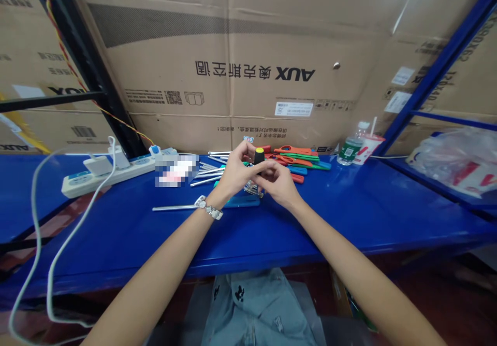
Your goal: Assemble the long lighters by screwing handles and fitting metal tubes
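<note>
A short black handle with a yellow end point(259, 155) stands upright between my two hands. My left hand point(237, 169), with a metal-band watch on its wrist, is closed around it from the left. Pressed together just to the right, the fingers of my right hand point(278, 181) pinch something hidden near the handle's lower part. Small shiny pieces point(256, 189) show below the fingers, too unclear to name. A long metal rod point(174, 208) and a blue tool handle point(244, 201) lie on the blue table under my left hand.
Behind my hands lie several metal rods point(209, 174) and orange-handled scissors point(290, 149) among coloured handles. A white power strip point(77, 184) with cables lies left. A water bottle point(349, 148) and a red-white cup point(367, 149) stand right, against a large cardboard box point(163, 76).
</note>
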